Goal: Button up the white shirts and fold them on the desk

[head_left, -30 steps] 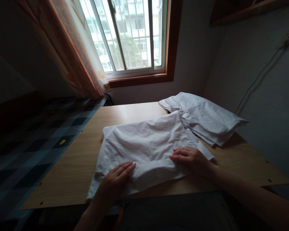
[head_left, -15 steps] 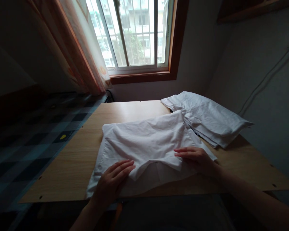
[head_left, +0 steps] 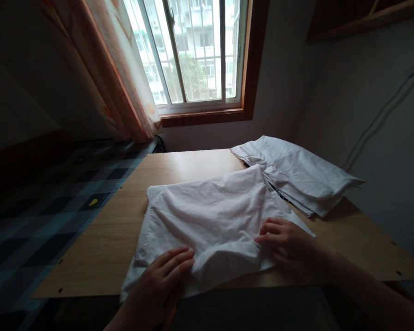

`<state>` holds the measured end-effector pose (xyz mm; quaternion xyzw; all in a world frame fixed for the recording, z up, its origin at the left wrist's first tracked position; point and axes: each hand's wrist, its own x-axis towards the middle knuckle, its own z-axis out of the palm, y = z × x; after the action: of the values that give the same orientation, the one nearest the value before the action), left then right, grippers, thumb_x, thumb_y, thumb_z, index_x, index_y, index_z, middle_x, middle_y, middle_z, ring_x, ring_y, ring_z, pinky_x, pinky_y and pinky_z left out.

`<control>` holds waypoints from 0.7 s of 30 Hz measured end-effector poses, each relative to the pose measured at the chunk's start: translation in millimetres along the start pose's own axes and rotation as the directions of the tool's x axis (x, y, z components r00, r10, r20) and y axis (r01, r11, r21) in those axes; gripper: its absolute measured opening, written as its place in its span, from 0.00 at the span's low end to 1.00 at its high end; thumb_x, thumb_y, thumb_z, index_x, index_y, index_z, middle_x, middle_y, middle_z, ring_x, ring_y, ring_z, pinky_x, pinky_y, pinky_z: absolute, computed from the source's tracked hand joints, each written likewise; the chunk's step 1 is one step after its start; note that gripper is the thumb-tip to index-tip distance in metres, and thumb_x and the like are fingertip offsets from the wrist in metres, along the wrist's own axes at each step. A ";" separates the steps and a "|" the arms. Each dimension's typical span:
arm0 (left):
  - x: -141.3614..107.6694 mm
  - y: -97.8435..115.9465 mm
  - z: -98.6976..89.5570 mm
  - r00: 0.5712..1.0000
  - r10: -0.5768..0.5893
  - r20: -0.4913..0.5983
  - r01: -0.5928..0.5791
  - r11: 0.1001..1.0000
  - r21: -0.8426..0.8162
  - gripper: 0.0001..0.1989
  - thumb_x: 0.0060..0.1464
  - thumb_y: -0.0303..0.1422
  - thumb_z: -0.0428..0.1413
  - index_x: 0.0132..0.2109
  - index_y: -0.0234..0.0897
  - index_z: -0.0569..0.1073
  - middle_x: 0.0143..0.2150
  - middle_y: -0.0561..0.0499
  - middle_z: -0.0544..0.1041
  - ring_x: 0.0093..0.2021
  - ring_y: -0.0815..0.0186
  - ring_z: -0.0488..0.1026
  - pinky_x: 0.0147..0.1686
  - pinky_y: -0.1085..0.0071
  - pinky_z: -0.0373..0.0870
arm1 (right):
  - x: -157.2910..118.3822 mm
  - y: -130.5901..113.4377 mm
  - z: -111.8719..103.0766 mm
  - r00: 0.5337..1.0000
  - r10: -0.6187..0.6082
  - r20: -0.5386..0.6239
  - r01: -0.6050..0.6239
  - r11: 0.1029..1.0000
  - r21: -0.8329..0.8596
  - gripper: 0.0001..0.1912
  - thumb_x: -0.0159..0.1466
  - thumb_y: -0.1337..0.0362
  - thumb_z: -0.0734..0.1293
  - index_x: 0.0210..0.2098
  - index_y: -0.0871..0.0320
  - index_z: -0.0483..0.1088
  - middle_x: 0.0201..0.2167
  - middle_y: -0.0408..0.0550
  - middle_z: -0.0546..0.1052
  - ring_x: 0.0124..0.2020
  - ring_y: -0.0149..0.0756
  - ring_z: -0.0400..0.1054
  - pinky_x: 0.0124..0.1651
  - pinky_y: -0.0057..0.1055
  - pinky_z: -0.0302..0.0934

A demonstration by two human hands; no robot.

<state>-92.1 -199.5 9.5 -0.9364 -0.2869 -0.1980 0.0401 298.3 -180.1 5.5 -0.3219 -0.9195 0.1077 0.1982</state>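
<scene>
A white cloth [head_left: 207,211] lies spread and wrinkled on the wooden table, with a raised fold along its near side between my hands. My left hand [head_left: 167,273] is at the near left of the cloth, fingers together and closed on the fold; the thumb is hidden. At the near right, my right hand [head_left: 284,239] has bent fingers gripping the same fold. The cloth's near left corner reaches the table's front edge. Whether it is a garment or a cover I cannot tell.
A folded pile of white fabric [head_left: 296,170] lies on the right of the wooden table [head_left: 100,253], with something dark under its left edge. A checked bed cover [head_left: 55,207] borders the table on the left. Behind are a window [head_left: 200,55], a curtain [head_left: 124,78] and a wall cable [head_left: 376,122].
Both hands have come nearer to me, drawing the cloth's near fold down toward the front edge. My right hand's fingers have bent more. The view has tilted slightly up.
</scene>
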 end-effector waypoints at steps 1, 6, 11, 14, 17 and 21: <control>-0.7 -0.7 -6.4 1.000 -0.004 0.009 0.004 1.000 -0.007 0.19 0.58 0.23 0.49 0.53 0.40 0.74 0.53 0.48 0.79 0.54 0.63 0.74 0.49 0.72 0.75 | 1.8 -0.9 -4.9 1.000 0.009 0.019 -0.010 1.000 0.018 0.12 0.61 0.68 0.65 0.43 0.56 0.76 0.36 0.50 0.77 0.38 0.37 0.69 0.40 0.32 0.62; 39.0 -19.3 -33.0 0.996 -0.088 -0.005 0.088 0.996 -0.021 0.18 0.59 0.25 0.48 0.52 0.40 0.74 0.48 0.49 0.80 0.46 0.67 0.78 0.46 0.74 0.75 | 42.1 10.7 -19.2 0.992 0.122 -0.023 -0.122 0.993 -0.005 0.16 0.69 0.62 0.61 0.31 0.58 0.77 0.28 0.50 0.77 0.31 0.34 0.70 0.37 0.30 0.61; 120.6 -38.1 16.6 0.923 -0.385 -0.012 0.385 0.923 -0.003 0.18 0.62 0.30 0.48 0.56 0.35 0.73 0.57 0.43 0.76 0.59 0.59 0.70 0.61 0.58 0.65 | 122.3 22.1 20.1 0.976 0.207 -0.067 -0.208 0.978 -0.011 0.16 0.68 0.66 0.61 0.51 0.58 0.75 0.53 0.55 0.76 0.56 0.41 0.68 0.59 0.37 0.59; 135.2 -36.0 63.2 0.822 -0.561 0.096 0.545 0.824 0.153 0.23 0.64 0.35 0.48 0.63 0.35 0.67 0.67 0.41 0.64 0.68 0.52 0.57 0.66 0.45 0.52 | 147.0 18.7 55.8 0.919 0.392 -0.039 -0.394 0.911 -0.120 0.25 0.69 0.59 0.59 0.64 0.58 0.63 0.67 0.57 0.61 0.69 0.49 0.51 0.68 0.54 0.42; 123.0 -32.2 84.6 0.793 -0.591 0.148 0.563 0.804 0.191 0.25 0.67 0.38 0.43 0.68 0.40 0.60 0.71 0.45 0.56 0.72 0.54 0.49 0.68 0.42 0.43 | 146.7 15.0 75.8 0.873 0.487 -0.021 -0.484 0.862 -0.148 0.29 0.70 0.52 0.55 0.69 0.52 0.55 0.71 0.51 0.51 0.72 0.47 0.41 0.69 0.60 0.30; 104.0 -33.1 75.8 0.774 -0.606 0.184 0.574 0.794 0.201 0.28 0.65 0.48 0.43 0.69 0.49 0.59 0.73 0.48 0.52 0.72 0.51 0.45 0.66 0.38 0.38 | 132.4 20.0 77.5 0.818 0.572 -0.064 -0.572 0.798 -0.189 0.32 0.71 0.45 0.50 0.69 0.51 0.52 0.72 0.49 0.48 0.73 0.46 0.36 0.68 0.60 0.23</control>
<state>-5.3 -103.4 -20.4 -0.8106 -0.5818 -0.0666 0.0036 181.1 -86.1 -31.5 -0.6026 -0.7852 0.0695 0.1249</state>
